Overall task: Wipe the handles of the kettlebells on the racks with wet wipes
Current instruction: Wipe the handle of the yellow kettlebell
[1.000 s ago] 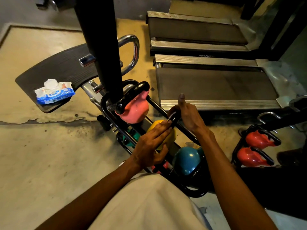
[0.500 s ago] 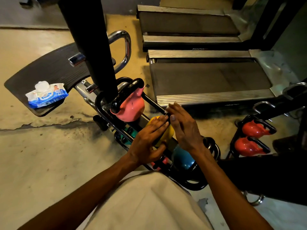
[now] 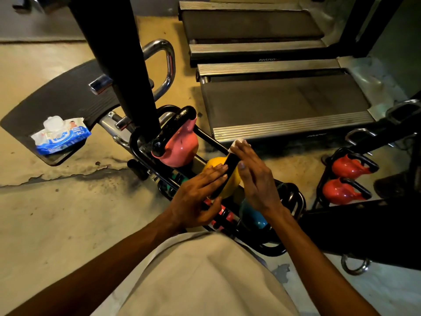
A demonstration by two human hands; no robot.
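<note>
Since 0.5 s ago our right hand (image 3: 255,179) slid the wet wipe (image 3: 238,142) up the yellow kettlebell's handle (image 3: 227,172), pressing flat-fingered; left hand (image 3: 196,197) unchanged, relaxed against bell.

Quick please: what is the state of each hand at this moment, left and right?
Left hand: open, straight fingers resting on the yellow kettlebell, holding nothing.
Right hand: open, straight fingers pressing a white wipe against the kettlebell's black handle.
</note>
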